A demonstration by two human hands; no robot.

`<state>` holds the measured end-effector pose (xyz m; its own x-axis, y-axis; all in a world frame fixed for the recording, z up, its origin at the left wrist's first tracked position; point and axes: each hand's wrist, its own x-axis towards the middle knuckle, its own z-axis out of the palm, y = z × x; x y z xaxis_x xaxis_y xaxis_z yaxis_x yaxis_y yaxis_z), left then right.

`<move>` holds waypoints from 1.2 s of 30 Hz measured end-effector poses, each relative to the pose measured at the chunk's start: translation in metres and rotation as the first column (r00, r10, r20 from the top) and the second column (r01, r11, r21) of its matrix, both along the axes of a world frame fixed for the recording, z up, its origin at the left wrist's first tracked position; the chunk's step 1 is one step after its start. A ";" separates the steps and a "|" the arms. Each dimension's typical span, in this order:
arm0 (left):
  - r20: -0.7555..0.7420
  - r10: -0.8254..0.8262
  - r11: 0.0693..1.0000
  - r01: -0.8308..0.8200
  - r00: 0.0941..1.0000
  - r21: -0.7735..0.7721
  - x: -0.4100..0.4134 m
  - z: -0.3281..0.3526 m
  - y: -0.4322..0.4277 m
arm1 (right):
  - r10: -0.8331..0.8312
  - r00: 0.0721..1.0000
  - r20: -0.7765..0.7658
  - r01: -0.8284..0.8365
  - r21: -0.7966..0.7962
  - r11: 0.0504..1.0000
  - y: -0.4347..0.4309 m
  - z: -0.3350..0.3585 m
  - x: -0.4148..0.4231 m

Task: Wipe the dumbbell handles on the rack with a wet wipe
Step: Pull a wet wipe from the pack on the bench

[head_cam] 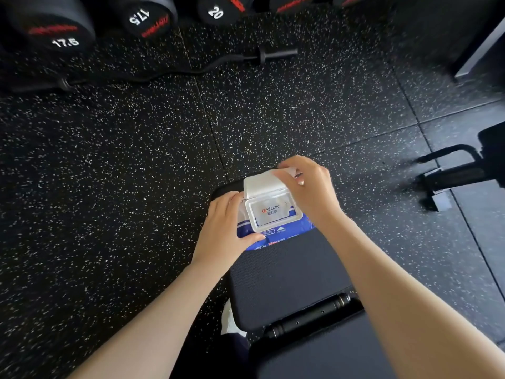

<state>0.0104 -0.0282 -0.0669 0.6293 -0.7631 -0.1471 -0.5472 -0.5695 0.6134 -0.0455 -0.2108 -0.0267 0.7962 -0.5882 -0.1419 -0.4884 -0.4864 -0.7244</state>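
While the left hand (pixel 224 228) presses flat on the near-left side of the wet wipe pack (pixel 273 222), fingers spread and not closed round anything, the right hand (pixel 306 187) pinches the raised flip lid (pixel 265 183) at its far edge, so the step in hand looks like opening the pack to draw a wipe. To do it well, the left hand should keep the soft pack pinned at the far end of the surface (pixel 284 272), where it overhangs slightly, and the right should fold the lid fully back before reaching into the opening, then pull one sheet slowly so no second sheet trails out. The pack is blue and white with a clear plastic lid frame (pixel 273 212) and a red-and-grey logo; no wipe shows yet. The dumbbells (pixel 65 31) sit well apart along the far edge of the view, beyond the speckled floor (pixel 136 160), black heads marked 17.5 and 20; their handles are out of sight.
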 end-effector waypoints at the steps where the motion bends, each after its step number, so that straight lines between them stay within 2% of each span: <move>1: -0.006 0.005 1.000 -0.005 1.000 -0.012 0.000 0.000 0.000 | -0.042 0.999 -0.004 0.042 0.017 0.999 -0.002 -0.003 0.005; 7: -0.091 0.060 0.996 -0.065 0.994 -0.059 -0.003 -0.001 0.002 | -0.096 0.994 -0.057 0.094 -0.029 0.995 -0.003 -0.025 0.012; 13: -0.033 0.022 0.999 -0.023 0.999 -0.038 -0.001 -0.003 0.003 | -0.066 0.992 -0.112 0.058 -0.075 0.996 -0.002 -0.029 0.017; 17: 0.005 0.001 1.000 -0.001 1.000 -0.017 -0.001 -0.003 0.003 | -0.084 0.995 -0.056 0.082 -0.037 0.996 0.002 -0.020 0.009; 21: 0.036 -0.038 0.999 0.038 0.999 0.006 0.000 -0.001 0.003 | -0.238 0.970 0.044 0.242 -0.121 0.963 0.020 -0.008 -0.020; 24: 0.020 -0.029 1.000 0.029 0.999 0.006 0.000 0.001 0.003 | -0.333 0.943 -0.012 0.328 -0.133 0.935 0.041 -0.009 -0.045; 32: 0.008 -0.019 1.000 0.019 1.000 0.016 0.001 -0.001 0.004 | -0.399 0.904 -0.151 0.395 -0.057 0.917 0.059 -0.024 -0.044; 36: -0.022 -0.005 1.000 0.005 1.000 0.022 0.001 -0.004 0.003 | -0.419 0.901 -0.107 0.413 -0.074 0.908 0.064 -0.012 -0.033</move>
